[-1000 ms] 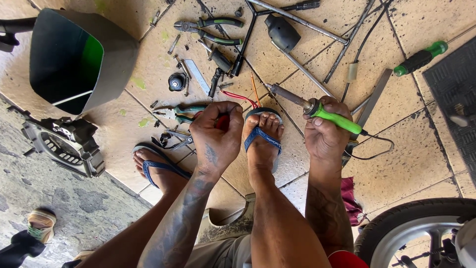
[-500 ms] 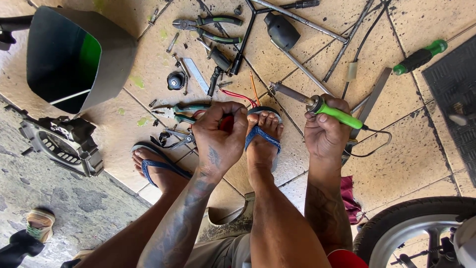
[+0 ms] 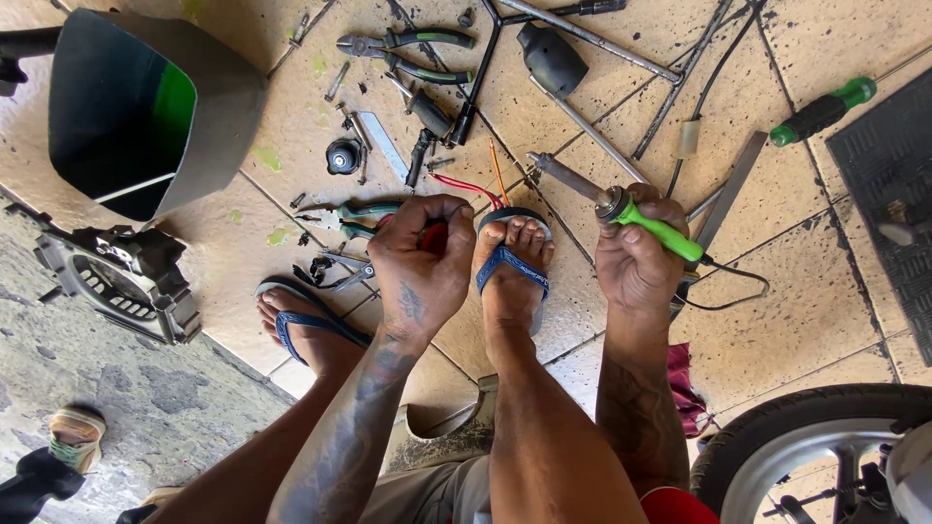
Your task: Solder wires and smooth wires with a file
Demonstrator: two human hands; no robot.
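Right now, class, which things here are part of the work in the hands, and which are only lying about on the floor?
In use:
left hand
red wires
right hand
green-handled soldering iron

Lying about:
pliers
green screwdriver
grey cover panel
small black cap
wheel

I have one head-worn view, looking steeply down and close onto my hands and feet, tiled floor [image 3: 806, 320] filling the frame, wheel [image 3: 815, 446] lower right.

Tiled floor, scattered tools and parts.
Green-handled pliers [image 3: 403, 47] near the top; green-and-black screwdriver [image 3: 823, 111] at upper right. Dark cowl with green inner face [image 3: 146, 116] upper left, black engine part [image 3: 116, 281] below it. Tyre [image 3: 806, 437] at lower right.
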